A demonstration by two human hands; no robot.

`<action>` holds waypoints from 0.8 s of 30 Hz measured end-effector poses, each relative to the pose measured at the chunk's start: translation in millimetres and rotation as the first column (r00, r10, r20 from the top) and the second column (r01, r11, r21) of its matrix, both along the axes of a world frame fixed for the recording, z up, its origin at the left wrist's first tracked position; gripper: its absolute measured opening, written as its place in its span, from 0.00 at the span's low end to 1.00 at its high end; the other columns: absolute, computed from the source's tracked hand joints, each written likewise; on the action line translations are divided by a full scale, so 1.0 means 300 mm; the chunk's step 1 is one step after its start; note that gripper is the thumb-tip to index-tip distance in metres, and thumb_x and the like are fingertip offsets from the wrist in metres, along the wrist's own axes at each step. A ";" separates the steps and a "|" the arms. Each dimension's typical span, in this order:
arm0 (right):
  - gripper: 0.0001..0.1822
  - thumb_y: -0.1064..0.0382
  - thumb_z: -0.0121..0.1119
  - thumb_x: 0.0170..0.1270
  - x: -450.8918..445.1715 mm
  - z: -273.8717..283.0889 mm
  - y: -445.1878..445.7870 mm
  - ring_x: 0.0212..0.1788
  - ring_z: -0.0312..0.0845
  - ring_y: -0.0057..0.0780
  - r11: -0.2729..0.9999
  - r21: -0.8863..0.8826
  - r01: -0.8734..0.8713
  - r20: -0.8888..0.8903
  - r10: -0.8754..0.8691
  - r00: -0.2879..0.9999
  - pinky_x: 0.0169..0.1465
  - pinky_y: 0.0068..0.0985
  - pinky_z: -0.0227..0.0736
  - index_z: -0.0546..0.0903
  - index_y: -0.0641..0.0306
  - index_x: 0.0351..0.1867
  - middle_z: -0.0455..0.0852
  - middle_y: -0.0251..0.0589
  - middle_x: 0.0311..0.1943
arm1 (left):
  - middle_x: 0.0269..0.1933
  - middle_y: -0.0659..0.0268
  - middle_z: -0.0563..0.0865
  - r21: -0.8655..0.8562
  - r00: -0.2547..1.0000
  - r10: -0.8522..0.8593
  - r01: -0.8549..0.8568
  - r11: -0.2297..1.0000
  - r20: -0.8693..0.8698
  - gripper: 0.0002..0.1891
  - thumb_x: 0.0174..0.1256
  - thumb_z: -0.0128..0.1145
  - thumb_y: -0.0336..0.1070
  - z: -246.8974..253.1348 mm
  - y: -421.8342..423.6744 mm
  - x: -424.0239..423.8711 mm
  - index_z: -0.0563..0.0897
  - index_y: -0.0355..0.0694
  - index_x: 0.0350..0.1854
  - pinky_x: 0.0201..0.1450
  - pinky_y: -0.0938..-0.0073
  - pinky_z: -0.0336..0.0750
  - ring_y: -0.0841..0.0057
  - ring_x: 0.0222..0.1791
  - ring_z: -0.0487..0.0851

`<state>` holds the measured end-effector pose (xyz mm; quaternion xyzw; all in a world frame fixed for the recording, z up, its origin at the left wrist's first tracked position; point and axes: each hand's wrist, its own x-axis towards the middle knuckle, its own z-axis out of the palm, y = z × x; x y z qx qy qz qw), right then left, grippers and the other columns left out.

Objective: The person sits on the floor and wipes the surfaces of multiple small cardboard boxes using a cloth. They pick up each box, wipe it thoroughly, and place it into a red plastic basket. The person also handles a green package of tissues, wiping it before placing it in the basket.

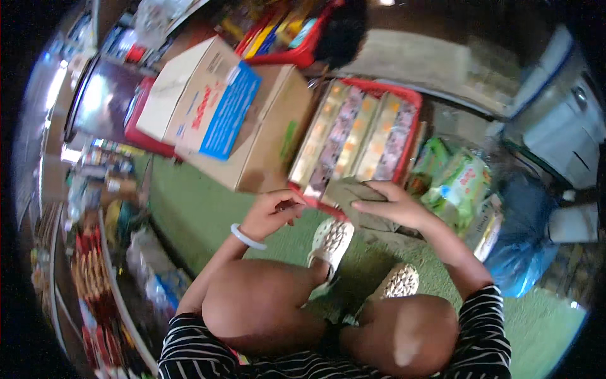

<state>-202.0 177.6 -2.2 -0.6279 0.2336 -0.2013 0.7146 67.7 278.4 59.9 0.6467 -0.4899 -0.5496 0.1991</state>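
Note:
My right hand [396, 204] grips a grey-brown cloth [350, 192], its thumb and fingers spread across the folds. The cloth overlaps the near edge of a red plastic basket [412, 102]. Inside that basket stand several long packs [352, 137], side by side, with yellow and purple patterned faces. My left hand [274, 213], with a white bangle [247, 238] at the wrist, is beside the basket's near left corner. Its fingers are curled; whether anything small is between them I cannot tell.
Cardboard boxes [270, 128] are stacked left of the basket. Green plastic packs [459, 182] and a blue plastic bag [525, 237] lie to the right. My feet in white clogs [331, 241] stand close to the basket. Shelves of goods [94, 265] line the left.

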 end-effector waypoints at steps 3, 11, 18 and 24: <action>0.22 0.50 0.64 0.60 0.038 -0.068 0.019 0.40 0.75 0.20 0.984 0.175 -0.041 0.015 0.039 0.999 0.46 0.22 0.70 0.80 0.68 0.45 0.83 0.35 0.36 | 0.40 0.66 0.82 0.228 0.935 0.060 -0.147 0.962 0.349 0.11 0.68 0.52 0.38 -0.058 0.226 0.124 0.81 0.37 0.42 0.45 0.74 0.76 0.81 0.41 0.79; 0.19 0.54 0.64 0.60 -0.078 0.015 -0.012 0.39 0.75 0.17 0.978 0.115 -0.173 -0.066 0.181 0.981 0.45 0.20 0.72 0.81 0.70 0.43 0.84 0.34 0.35 | 0.47 0.64 0.79 -0.080 0.534 0.830 -0.831 0.550 0.164 0.15 0.67 0.51 0.44 0.035 0.329 0.154 0.78 0.41 0.49 0.45 0.70 0.73 0.74 0.43 0.77; 0.18 0.54 0.65 0.60 -0.271 0.020 0.020 0.37 0.75 0.17 0.986 0.162 -0.039 -0.221 0.075 0.972 0.41 0.21 0.71 0.81 0.69 0.40 0.84 0.35 0.32 | 0.52 0.62 0.76 -0.153 0.235 0.941 -0.967 0.202 -0.243 0.20 0.66 0.50 0.50 -0.116 0.107 0.114 0.75 0.44 0.55 0.46 0.65 0.71 0.69 0.44 0.75; 0.16 0.56 0.65 0.59 -0.281 0.055 0.069 0.36 0.75 0.17 0.948 0.303 0.096 -0.327 0.009 0.945 0.41 0.20 0.71 0.80 0.69 0.40 0.82 0.34 0.31 | 0.52 0.64 0.73 -0.201 0.338 0.916 -0.933 0.297 -0.217 0.19 0.67 0.49 0.49 -0.278 0.223 0.282 0.73 0.47 0.55 0.36 0.69 0.75 0.71 0.37 0.74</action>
